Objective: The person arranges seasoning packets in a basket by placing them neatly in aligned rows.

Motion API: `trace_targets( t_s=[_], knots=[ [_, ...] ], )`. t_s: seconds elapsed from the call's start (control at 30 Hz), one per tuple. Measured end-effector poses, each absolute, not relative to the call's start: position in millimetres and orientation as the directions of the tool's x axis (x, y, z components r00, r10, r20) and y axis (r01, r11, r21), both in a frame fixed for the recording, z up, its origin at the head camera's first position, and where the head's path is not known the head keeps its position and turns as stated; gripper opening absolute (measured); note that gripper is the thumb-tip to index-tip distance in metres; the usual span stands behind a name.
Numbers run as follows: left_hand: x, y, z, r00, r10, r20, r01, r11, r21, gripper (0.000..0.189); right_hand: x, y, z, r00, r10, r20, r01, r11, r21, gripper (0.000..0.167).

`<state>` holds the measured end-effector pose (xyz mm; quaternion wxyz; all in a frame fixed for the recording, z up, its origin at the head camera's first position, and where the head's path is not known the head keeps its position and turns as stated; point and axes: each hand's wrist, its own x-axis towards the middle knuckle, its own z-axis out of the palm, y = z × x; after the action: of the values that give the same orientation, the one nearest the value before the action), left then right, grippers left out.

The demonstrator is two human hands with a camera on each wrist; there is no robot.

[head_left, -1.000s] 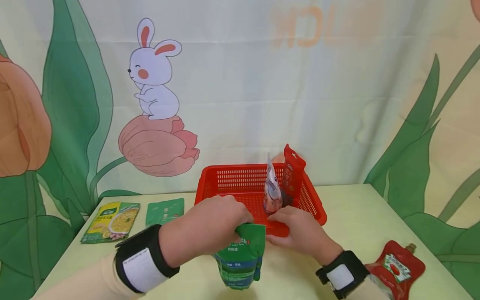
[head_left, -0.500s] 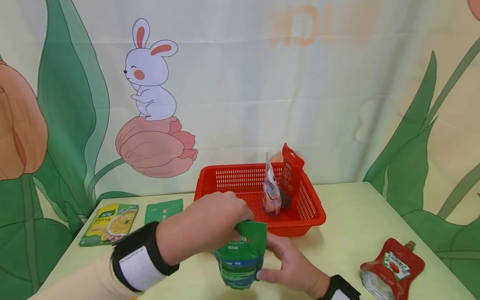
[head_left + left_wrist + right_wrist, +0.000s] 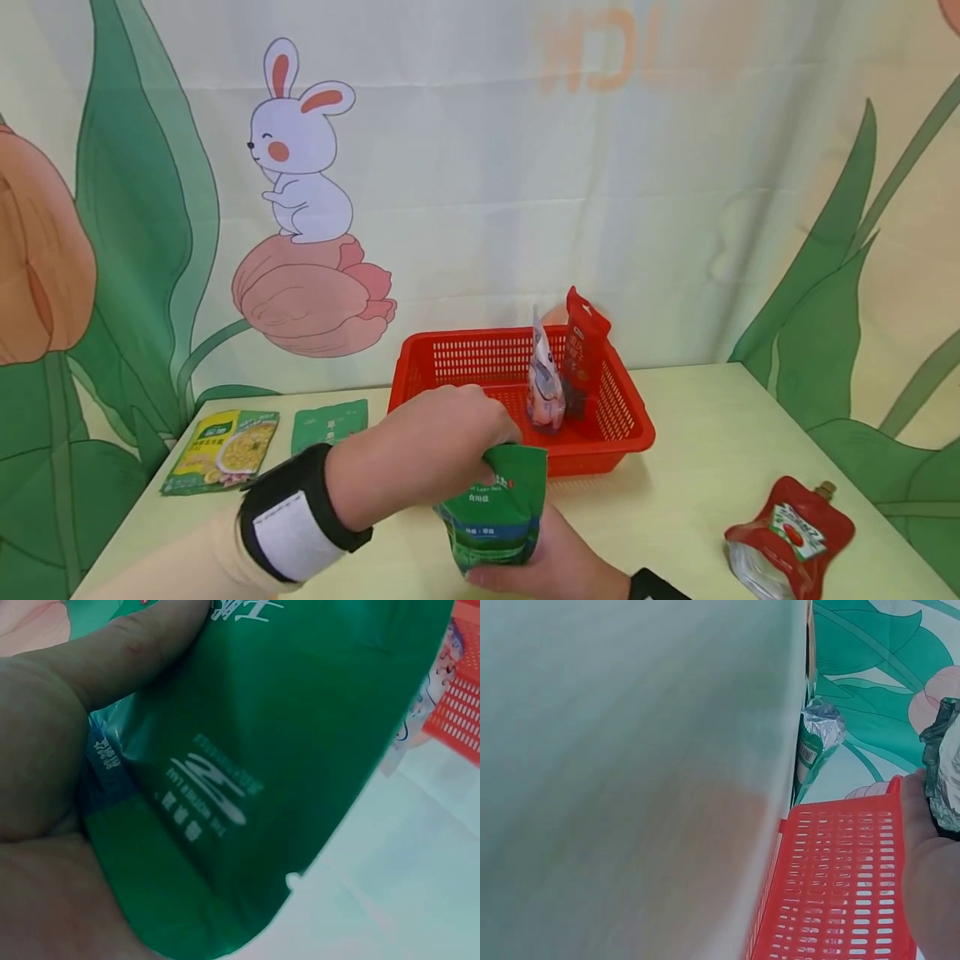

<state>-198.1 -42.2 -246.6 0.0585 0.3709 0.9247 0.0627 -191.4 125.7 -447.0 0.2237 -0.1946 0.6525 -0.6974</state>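
A green bag of salt (image 3: 495,508) hangs upright in front of the basket, above the table's near part. My left hand (image 3: 435,442) pinches its top edge from the left. My right hand (image 3: 562,554) holds the lower part, thumb across the front near the bottom and fingers behind, out of sight. Green film of the salt bag (image 3: 300,735) fills much of the left wrist view, with my left thumb (image 3: 142,652) pressed on it. In the right wrist view, the bag's silvery base (image 3: 949,765) lies against my right hand (image 3: 934,862).
Behind stands a red plastic basket (image 3: 480,333) with a pink-white pouch (image 3: 545,392) and a red packet (image 3: 585,350) upright at its right. A yellow-green food packet (image 3: 221,450) and a green packet (image 3: 328,422) lie left. A red spouted pouch (image 3: 787,537) lies right.
My right hand has left the basket's front edge, come down and toward me, and taken hold of the salt bag's lower part. My left hand and the bag have shifted slightly right.
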Motion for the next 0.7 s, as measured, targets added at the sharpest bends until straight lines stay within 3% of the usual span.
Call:
trace_targets(
  t_s=[0.43, 0.7],
  knots=[
    [-199.3, -45.1, -244.8, -0.707, 0.706, -0.041, 0.695, 0.705, 0.143, 0.038, -189.9, 121.1, -446.4, -0.861, -0.508, -0.016, 0.013, 0.011, -1.000, 0.082],
    [-202.1, -48.0, -244.6, -0.714, 0.699, 0.042, 0.700, 0.709, 0.088, 0.033, -191.4, 122.7, -445.4, -0.878, -0.479, 0.001, -0.010, 0.018, -1.000, 0.080]
  ],
)
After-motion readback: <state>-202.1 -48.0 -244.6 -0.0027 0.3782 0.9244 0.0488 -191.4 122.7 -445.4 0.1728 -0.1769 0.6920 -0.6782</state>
